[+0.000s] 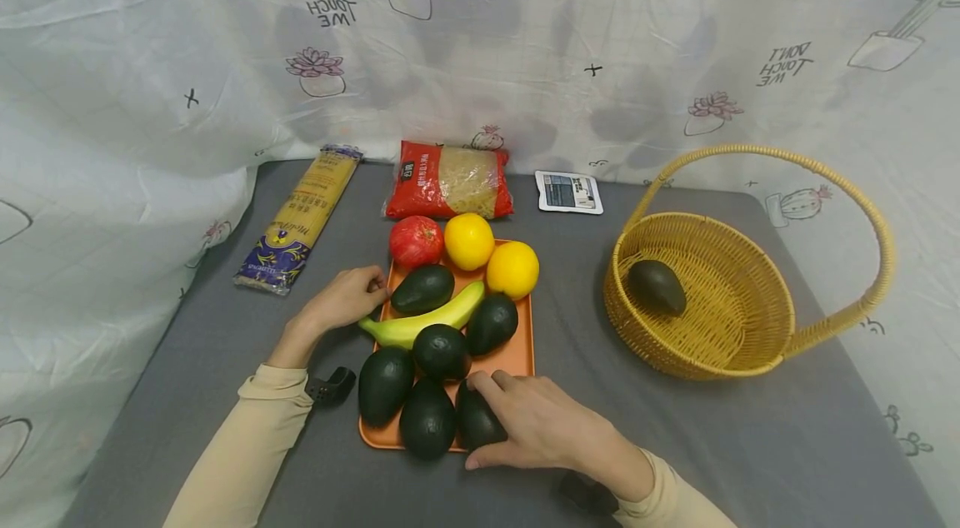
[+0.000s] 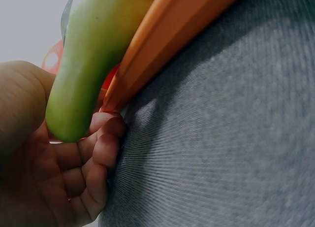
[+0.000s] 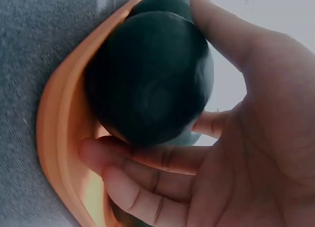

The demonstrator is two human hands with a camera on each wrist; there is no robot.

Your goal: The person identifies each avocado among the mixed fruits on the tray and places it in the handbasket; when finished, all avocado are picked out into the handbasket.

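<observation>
An orange tray (image 1: pixel 525 345) holds several dark avocados, a banana (image 1: pixel 427 324), a red pomegranate (image 1: pixel 416 242) and two yellow-orange round fruits (image 1: pixel 470 241). My left hand (image 1: pixel 347 296) is at the tray's left edge; in the left wrist view its curled fingers meet the tray rim (image 2: pixel 147 49), beneath the banana's green tip (image 2: pixel 78 94). Over the near right corner, my right hand (image 1: pixel 543 424) grips an avocado (image 1: pixel 476 418). The right wrist view shows this avocado (image 3: pixel 147 79) between the thumb and the fingers, with the hand's palm (image 3: pixel 266 138) beside it.
At the right stands a wicker basket (image 1: pixel 780 295) with a tall handle and one avocado (image 1: pixel 656 288) inside. Behind the tray lie a red pasta bag (image 1: pixel 450 181) and a small white packet (image 1: pixel 568 192). A long yellow-purple noodle pack (image 1: pixel 300 220) lies to the left.
</observation>
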